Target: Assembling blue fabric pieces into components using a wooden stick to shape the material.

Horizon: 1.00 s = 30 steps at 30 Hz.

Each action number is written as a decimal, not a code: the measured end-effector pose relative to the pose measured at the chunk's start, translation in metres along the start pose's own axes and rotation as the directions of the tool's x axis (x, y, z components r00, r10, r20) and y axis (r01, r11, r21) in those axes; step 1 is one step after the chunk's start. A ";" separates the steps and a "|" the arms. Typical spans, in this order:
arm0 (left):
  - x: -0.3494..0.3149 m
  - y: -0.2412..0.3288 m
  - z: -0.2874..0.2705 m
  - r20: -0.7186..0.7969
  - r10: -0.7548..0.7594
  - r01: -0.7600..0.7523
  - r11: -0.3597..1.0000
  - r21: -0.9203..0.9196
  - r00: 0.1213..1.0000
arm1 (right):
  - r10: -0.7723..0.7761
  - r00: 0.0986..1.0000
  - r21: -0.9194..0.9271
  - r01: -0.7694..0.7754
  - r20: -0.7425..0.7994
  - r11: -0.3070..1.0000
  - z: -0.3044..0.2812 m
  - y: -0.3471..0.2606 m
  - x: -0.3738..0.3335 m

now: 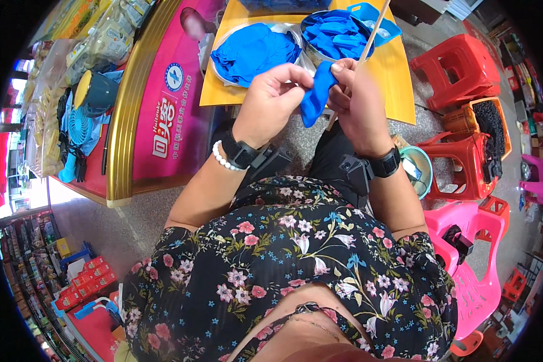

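I see a yellow table [399,81], and on it there stand a wide bowl with pale rim [221,78], a bowl with dark rim [311,54], both filled with blue fabric pieces [256,51], and a blue plastic basket [394,35]. At the left, I see a gold-edged counter [127,102] which carries a small blue fan [80,125] and packages [111,42]. The speckled grey floor [139,232] bears red stools [458,69] and a pink chair [473,289].

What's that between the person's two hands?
A piece of blue cloth is between the left hand and the right hand, as the head view shows.
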<state>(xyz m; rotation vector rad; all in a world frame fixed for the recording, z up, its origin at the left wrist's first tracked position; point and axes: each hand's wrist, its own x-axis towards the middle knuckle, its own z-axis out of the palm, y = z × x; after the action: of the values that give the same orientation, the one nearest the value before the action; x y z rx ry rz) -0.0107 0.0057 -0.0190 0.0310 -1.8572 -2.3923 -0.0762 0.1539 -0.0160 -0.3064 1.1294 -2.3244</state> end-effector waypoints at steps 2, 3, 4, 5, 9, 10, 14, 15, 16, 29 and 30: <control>0.000 0.000 -0.003 -0.001 -0.010 0.010 0.993 0.118 1.000 | 0.019 0.988 -0.035 -0.025 -0.153 0.999 0.009 -0.002 -0.002; 0.001 0.001 -0.005 0.092 0.096 -0.123 0.925 0.358 0.991 | 0.019 0.988 -0.035 -0.024 -0.153 0.999 0.007 -0.003 -0.001; 0.001 0.003 -0.006 0.208 0.174 -0.263 0.785 0.561 0.963 | 0.005 0.992 -0.061 -0.013 -0.128 0.998 0.003 -0.005 0.001; 0.001 0.006 -0.007 0.271 0.105 -0.250 0.771 0.585 0.957 | -0.008 0.995 -0.087 -0.001 -0.102 0.996 0.001 -0.007 0.002; -0.011 0.006 -0.001 0.417 -0.119 0.025 0.974 0.224 0.901 | 0.020 0.999 -0.187 -0.028 -0.044 0.982 -0.001 0.003 0.006; -0.010 0.005 -0.002 0.416 -0.118 0.024 0.975 0.223 0.902 | 0.020 0.999 -0.188 -0.028 -0.044 0.982 -0.005 0.004 0.006; -0.006 0.002 -0.006 0.118 0.042 -0.056 0.992 0.117 0.992 | 0.041 0.999 -0.127 -0.044 -0.031 0.991 -0.005 0.000 0.001; -0.002 -0.001 -0.010 0.092 0.035 -0.039 0.998 0.044 0.995 | 0.089 0.996 -0.130 -0.087 0.008 0.988 -0.003 -0.003 -0.002; -0.001 -0.003 -0.013 0.066 0.026 -0.024 0.999 -0.031 0.997 | 0.137 0.990 -0.135 -0.129 0.046 0.982 -0.003 -0.004 -0.003; -0.012 0.013 -0.007 0.415 -0.127 0.056 0.982 0.180 0.901 | 0.199 0.961 -0.160 -0.169 0.193 0.973 -0.003 -0.008 -0.003; -0.012 0.010 -0.002 0.311 -0.053 -0.023 0.971 0.237 0.949 | 0.196 0.962 -0.160 -0.167 0.191 0.973 -0.003 -0.008 -0.002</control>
<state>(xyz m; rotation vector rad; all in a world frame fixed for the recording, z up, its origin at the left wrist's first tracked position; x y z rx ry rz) 0.0025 0.0026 -0.0100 -0.3388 -2.2823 -2.2765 -0.0790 0.1613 -0.0115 -0.4643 1.1704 -2.0053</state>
